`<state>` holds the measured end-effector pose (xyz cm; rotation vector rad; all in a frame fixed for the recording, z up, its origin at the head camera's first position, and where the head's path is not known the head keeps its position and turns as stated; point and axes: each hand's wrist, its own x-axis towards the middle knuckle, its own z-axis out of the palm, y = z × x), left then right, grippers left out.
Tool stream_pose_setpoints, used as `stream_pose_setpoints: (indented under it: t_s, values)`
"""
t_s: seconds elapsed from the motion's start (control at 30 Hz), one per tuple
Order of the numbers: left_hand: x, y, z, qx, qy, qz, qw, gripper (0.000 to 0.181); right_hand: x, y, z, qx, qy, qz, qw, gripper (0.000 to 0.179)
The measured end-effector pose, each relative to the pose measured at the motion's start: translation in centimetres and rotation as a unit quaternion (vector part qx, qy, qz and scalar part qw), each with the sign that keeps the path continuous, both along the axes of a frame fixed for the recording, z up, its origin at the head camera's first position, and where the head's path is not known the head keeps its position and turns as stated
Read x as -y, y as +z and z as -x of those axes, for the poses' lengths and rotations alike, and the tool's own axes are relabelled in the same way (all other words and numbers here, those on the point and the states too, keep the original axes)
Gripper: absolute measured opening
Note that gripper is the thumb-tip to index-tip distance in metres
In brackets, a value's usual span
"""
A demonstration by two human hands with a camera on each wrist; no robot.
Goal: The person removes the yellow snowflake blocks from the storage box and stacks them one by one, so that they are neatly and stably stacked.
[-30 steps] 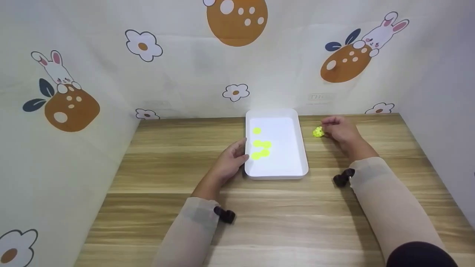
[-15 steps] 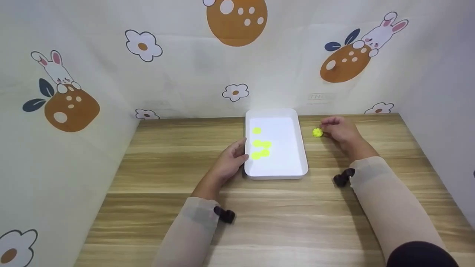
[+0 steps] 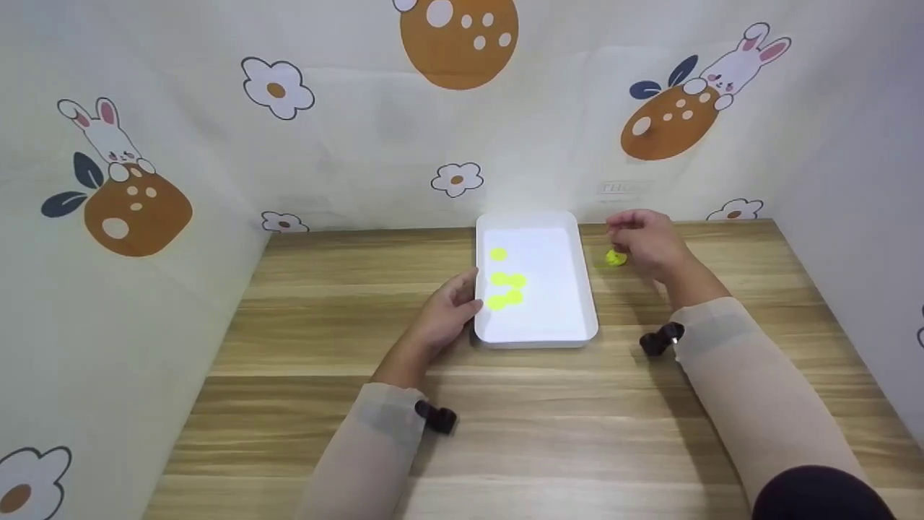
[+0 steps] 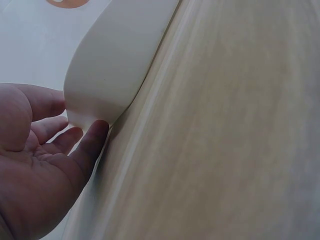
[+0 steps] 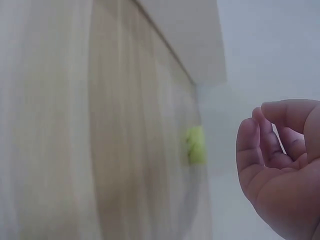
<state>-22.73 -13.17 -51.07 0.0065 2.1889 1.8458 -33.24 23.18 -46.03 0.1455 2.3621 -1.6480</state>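
Observation:
In the head view my left hand holds the left side of a white rectangular tray, its thumb at the outer wall. The left wrist view shows the thumb and fingers right at the wall's curved end. Several flat, bright yellow discs lie in the tray's left half. My right hand is over the table to the tray's right, just above a small yellow thing with dark marks. In the right wrist view its fingers are loosely curled near the thumb, apart from the yellow thing, with nothing visible between them.
The wood-grain table meets a pale wall cloth printed with flowers and rabbits just behind the tray. A plain pale wall stands on the right. Small black cameras are strapped at both wrists.
My right hand has risen from beside the yellow thing, moving slightly up and left to a place over it. The yellow thing looks turned and partly covered. My left hand and the tray stay put.

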Motion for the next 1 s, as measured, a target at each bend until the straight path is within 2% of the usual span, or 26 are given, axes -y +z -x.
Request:
stream_pose_setpoints:
  t_s: [0.07, 0.17, 0.33, 0.47, 0.73, 1.0]
  values:
    - [0.0, 0.0, 0.0, 0.000, 0.000, -0.002, 1.0000, 0.064, 0.8, 0.7, -0.1, -0.017, 0.017, -0.007, 0.9997, 0.033]
    - [0.0, 0.0, 0.0, -0.003, -0.002, -0.009, 1.0000, 0.064, 2.3, 1.6, -0.3, -0.036, 0.038, 0.012, 0.9985, 0.031]
    - [0.1, -0.1, 0.0, 0.000, -0.003, 0.000, 1.0000, 0.064, 4.6, 2.9, -0.7, -0.039, 0.081, 0.041, 0.9951, 0.027]
    - [0.1, -0.1, 0.0, 0.004, -0.001, 0.007, 1.0000, 0.065, 6.1, 3.4, -0.7, -0.043, 0.115, 0.042, 0.9915, 0.026]
    - [0.3, -0.4, 0.0, -0.010, -0.010, -0.011, 0.9998, 0.066, 8.9, 3.5, 0.3, -0.038, 0.144, 0.050, 0.9876, 0.029]
    - [0.0, -0.4, 0.0, -0.016, -0.004, -0.005, 0.9998, 0.064, 11.5, 2.4, 2.0, -0.007, 0.161, 0.037, 0.9862, 0.031]
